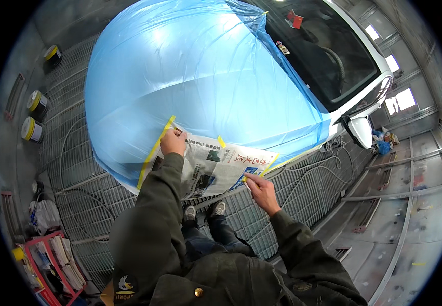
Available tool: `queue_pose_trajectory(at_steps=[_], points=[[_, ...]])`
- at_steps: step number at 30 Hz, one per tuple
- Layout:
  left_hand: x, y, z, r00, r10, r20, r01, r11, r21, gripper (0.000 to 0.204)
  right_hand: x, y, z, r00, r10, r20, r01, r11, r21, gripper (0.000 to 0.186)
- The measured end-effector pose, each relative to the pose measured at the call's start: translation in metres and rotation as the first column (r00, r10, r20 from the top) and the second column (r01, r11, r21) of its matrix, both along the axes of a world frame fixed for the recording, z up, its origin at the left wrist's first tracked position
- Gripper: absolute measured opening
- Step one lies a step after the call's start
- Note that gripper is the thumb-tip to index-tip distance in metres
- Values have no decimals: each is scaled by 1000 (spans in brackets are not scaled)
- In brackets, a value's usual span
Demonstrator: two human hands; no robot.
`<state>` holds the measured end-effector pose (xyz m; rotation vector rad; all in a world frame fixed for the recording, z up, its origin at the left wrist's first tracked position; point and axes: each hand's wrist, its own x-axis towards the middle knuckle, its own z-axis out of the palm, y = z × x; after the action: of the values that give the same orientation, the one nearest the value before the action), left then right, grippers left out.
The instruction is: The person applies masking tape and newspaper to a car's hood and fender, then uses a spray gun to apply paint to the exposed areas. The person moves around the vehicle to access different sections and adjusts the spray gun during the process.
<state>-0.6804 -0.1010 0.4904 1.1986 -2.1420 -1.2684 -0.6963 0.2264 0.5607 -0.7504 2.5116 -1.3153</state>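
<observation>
Left grip (173, 143): fingers curled over the newspaper's (220, 171) upper left part, beside a yellow tape strip (151, 159); whether pinching, could not tell. Right grip (259, 190): thumb and fingers pinched the newspaper's lower right edge. Newspaper spanned between both grips. Beyond them, a blue plastic sheet (195, 92) covered the car's (336, 117) front.

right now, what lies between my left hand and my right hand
A newspaper sheet spans the stretch between the left hand and the right hand, as the head view shows.
</observation>
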Motion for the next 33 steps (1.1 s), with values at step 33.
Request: queue_pose_trajectory(at_steps=[33], points=[[-13,12,-24,988,153,-32,-155,984,-87,18,-123,-77,12,970,231,-78,-128,756,641,23]])
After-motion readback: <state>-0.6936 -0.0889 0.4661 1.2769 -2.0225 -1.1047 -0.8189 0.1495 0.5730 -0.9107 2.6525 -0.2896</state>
